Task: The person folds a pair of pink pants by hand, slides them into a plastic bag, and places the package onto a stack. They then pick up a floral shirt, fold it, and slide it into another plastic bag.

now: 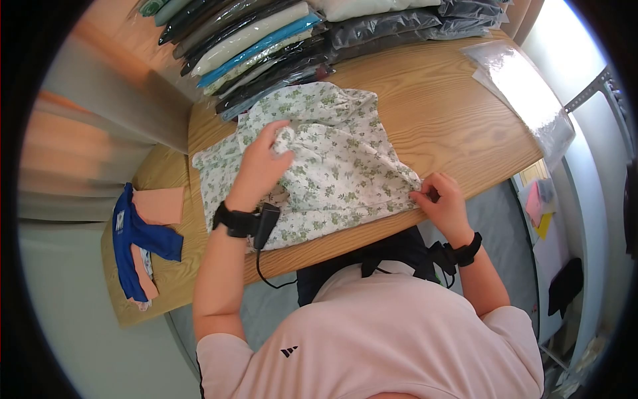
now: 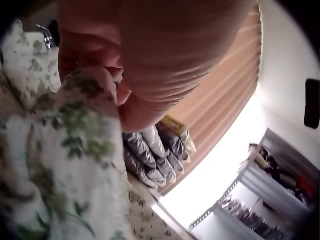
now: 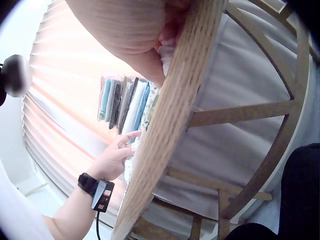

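Note:
A white garment with a green floral print [image 1: 332, 159] lies spread on the wooden table [image 1: 452, 126]. My left hand [image 1: 264, 163] grips a bunched fold of it near the garment's left middle; in the left wrist view the fingers [image 2: 100, 75] curl over the floral cloth [image 2: 65, 165]. My right hand [image 1: 442, 199] pinches the garment's right corner at the table's front edge. The right wrist view shows my right hand [image 3: 150, 35] from below the table edge [image 3: 170, 125], and my left hand [image 3: 115, 157] farther off.
A row of bagged folded clothes [image 1: 266, 40] stands along the table's back. An empty clear plastic bag [image 1: 525, 93] lies at the right end. A small blue garment on a pink card [image 1: 143, 233] lies at the left end.

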The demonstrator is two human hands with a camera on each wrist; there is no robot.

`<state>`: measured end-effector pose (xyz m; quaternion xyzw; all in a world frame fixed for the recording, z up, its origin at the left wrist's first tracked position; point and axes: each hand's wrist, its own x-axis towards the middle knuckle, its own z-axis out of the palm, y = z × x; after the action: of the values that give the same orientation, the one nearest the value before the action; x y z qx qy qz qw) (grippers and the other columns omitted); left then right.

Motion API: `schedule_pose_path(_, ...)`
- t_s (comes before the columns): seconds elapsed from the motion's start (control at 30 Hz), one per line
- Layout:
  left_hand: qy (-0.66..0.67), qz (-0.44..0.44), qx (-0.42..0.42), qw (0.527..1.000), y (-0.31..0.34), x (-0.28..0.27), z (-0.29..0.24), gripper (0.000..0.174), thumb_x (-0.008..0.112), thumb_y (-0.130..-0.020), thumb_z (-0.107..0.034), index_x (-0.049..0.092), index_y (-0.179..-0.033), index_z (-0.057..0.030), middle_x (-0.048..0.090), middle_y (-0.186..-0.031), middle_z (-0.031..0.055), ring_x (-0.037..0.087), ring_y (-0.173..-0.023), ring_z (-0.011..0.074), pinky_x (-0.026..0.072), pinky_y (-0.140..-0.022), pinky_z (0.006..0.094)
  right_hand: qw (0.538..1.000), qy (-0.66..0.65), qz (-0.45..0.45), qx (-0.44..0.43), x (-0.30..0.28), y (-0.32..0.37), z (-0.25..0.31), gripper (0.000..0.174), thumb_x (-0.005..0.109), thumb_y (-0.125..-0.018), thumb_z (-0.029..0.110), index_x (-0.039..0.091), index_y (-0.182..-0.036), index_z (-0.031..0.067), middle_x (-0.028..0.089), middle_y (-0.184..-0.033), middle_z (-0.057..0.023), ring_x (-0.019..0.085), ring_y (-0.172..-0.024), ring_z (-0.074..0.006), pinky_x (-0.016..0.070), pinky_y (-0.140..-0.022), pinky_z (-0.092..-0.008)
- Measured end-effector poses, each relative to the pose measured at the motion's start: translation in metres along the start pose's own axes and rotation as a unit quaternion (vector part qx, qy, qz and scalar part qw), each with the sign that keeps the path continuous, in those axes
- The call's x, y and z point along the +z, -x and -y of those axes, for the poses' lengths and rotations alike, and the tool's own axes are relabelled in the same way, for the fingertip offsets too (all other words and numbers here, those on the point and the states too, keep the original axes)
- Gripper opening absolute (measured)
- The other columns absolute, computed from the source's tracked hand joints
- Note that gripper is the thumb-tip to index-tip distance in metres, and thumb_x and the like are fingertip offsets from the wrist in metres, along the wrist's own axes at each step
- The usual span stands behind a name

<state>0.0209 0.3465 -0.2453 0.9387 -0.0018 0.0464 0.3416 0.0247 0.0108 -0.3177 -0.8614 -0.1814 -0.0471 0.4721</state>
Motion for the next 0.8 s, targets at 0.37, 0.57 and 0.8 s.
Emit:
schedule_pose_path(0.37, 0.151, -0.005, -0.067, 0.986, 0.031, -0.017, 0.059, 0.035, 0.065, -0.085, -0.028, 0.060, -0.104, -0.0003, 0.062, -0.088, 0.0072, 0.056, -0.082, 0.0151, 0.0440, -0.075, 0.0281, 1.000, 0.014, -0.006, -0.009, 0.002, 0.000, 0.001, 0.025, 0.077, -0.065, 0.008, 0.052, -0.068, 0.0069, 0.049, -0.062, -0.0035, 0.048, -0.060, -0.0203, 0.0386, -0.058, -0.0322)
schedule_pose_path(0.57, 0.098, 0.073, -0.006, 0.992, 0.029, -0.018, 0.039, 0.028, 0.066, -0.083, -0.023, 0.061, -0.099, -0.0012, 0.065, -0.097, 0.0087, 0.059, -0.091, 0.0193, 0.0442, -0.078, 0.0309, 1.000, 0.020, -0.008, -0.003, 0.002, 0.000, 0.002, 0.025, 0.077, -0.065, 0.009, 0.052, -0.067, 0.0074, 0.049, -0.062, -0.0029, 0.048, -0.061, -0.0198, 0.0382, -0.060, -0.0319)
schedule_pose_path(0.8, -0.152, 0.013, -0.104, 0.983, 0.019, -0.025, 0.030, 0.033, 0.062, -0.086, -0.026, 0.057, -0.105, -0.0001, 0.062, -0.100, 0.0142, 0.057, -0.096, 0.0310, 0.0441, -0.083, 0.0366, 1.000, 0.022, -0.003, -0.007, 0.000, 0.000, 0.001, 0.024, 0.077, -0.066, 0.011, 0.053, -0.069, 0.0076, 0.050, -0.062, -0.0029, 0.049, -0.061, -0.0200, 0.0391, -0.060, -0.0317)
